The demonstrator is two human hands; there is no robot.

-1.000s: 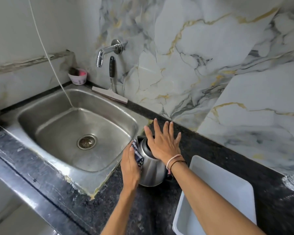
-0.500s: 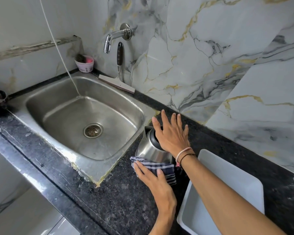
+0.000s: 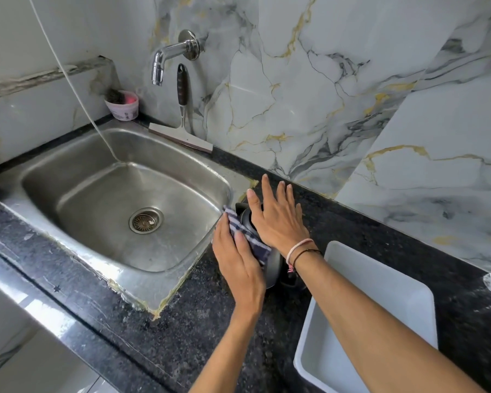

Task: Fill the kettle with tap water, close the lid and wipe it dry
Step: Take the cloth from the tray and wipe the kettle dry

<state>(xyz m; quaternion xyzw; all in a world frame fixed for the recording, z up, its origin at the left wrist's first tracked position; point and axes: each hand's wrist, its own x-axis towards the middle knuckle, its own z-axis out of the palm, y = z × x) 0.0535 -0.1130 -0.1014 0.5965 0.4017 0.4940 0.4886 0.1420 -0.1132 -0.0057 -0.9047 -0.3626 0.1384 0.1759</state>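
I see a steel sink point(image 3: 68, 191) sunk into a speckled black stone counter point(image 3: 380, 236). Behind the sink, white marble wall tiles point(image 3: 309, 80) carry grey and gold veins. A chipped ledge point(image 3: 40, 78) runs along the wall left of the sink. Below the sink's near edge, pale glossy floor point(image 3: 20, 361) reflects soft daylight.

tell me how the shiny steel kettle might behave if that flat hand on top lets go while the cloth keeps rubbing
The shiny steel kettle probably feels slick: its wall is polished. The right hand lies flat on top, which suggests it may slide or tip when the left hand pushes the blue checked cloth sideways.
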